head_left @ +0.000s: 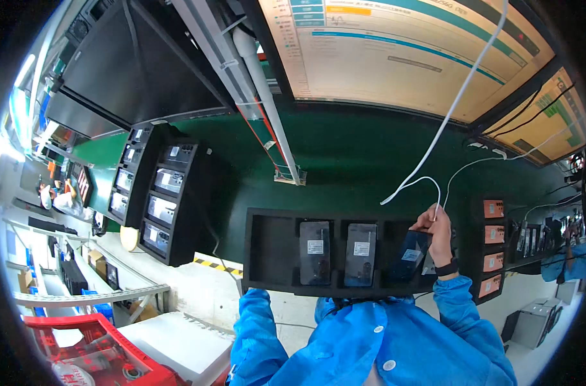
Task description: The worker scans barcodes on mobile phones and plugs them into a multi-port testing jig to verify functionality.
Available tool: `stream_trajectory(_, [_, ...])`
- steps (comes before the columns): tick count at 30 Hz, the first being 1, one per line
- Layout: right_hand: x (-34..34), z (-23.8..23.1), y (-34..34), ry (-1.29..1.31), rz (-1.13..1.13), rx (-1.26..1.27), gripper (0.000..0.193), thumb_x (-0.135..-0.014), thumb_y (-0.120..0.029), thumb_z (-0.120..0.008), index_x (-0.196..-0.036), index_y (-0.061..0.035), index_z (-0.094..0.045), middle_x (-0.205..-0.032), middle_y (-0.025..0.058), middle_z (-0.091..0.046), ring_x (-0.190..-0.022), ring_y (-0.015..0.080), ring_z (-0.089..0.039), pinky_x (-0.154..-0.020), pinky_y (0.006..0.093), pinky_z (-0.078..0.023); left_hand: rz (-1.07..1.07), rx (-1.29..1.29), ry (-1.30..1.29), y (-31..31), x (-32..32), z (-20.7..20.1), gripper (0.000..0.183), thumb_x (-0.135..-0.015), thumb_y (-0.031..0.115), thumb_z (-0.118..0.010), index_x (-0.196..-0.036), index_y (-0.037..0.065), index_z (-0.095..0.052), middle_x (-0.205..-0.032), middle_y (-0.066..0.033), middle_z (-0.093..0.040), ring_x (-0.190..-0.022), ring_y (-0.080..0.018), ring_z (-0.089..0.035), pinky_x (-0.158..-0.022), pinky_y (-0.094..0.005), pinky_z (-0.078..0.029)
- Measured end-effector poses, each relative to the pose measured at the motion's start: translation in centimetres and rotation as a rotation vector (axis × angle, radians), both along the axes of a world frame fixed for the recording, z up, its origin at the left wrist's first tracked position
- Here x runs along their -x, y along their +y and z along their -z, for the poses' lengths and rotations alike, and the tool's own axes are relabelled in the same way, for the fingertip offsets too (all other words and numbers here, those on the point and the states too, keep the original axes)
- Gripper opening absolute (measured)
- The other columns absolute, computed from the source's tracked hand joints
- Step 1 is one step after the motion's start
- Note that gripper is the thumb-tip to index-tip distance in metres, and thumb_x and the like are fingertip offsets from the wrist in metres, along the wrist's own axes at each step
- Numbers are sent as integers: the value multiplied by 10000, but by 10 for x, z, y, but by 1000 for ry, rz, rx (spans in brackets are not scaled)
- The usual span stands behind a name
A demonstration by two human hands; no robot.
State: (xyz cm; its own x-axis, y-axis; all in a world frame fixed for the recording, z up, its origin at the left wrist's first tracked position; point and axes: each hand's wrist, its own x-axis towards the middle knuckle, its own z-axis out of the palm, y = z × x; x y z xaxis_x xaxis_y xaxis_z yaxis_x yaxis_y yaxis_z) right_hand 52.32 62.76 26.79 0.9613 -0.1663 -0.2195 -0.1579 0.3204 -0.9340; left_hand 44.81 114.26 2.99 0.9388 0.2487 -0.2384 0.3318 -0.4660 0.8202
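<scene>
At the near edge of the green desk [344,157], a long black tray [270,252] lay in front of my body. My right grip [438,235] was above its right part, and it was closed around the upper right corner of a dark phone [409,256]. This phone was tilted to one side, over the compartment, and it carried a pale label. A thin white cable [439,188] came down in a loop to my fingers; whether its end was plugged into the phone, I could not tell. Just beside, partly covered by my hand, one more labelled piece [429,264] was seen.

To the left of the held phone, two other phones, the middle phone [361,255] and the left phone [315,253], rested each in its own compartment, with their labels up. My left sleeve [259,325] reached the lower edge of the tray, but my left grip was hidden, so I could not tell its state.

Further right stood a narrow tray with orange cards [493,234], and on the left side, two black trays of packed devices [168,181]. Beyond the desk was a large lit screen [396,61].
</scene>
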Motion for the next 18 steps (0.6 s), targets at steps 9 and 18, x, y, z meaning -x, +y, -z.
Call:
stream_trajectory(9, [9, -3, 4, -12, 36, 112, 226, -1014, -244, -400, -966, -52, -510, -790, 49, -516, -717, 161, -601, -688, 316, -529, -378, 301, -367, -2, -45, -111, 249, -916, 112, -531, -1146, 25, -565, -1035, -95, -648, -916, -160, -615, -725, -272, -495])
stream_trajectory(18, [31, -22, 14, -55, -53, 80, 209, -992, -214, -456, -997, -23, -542, -839, 48, -585, -752, 145, -620, -702, 276, -522, 120, 378, -189, -197, -37, -287, 336, -811, 30, -667, -1130, 10, -563, -1014, -102, -630, -943, -184, -622, -826, -303, -498])
